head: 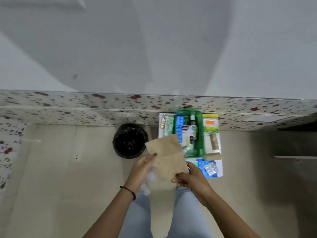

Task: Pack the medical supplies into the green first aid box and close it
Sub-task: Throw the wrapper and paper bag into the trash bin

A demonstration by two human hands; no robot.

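Two hands hold a brown paper bag [167, 156] in front of the open green first aid box [202, 143].

The left hand [144, 169] grips the bag's left edge with curled fingers, something pale and blurred beneath it. The right hand [192, 179] pinches the lower right corner. Beyond, the translucent green box with rounded corners sits on a white board [161, 133] at the foot of the wall, holding a blue blister pack [179, 127] and a dark bottle [193, 128]. A black bin [129, 141] stands to its left.
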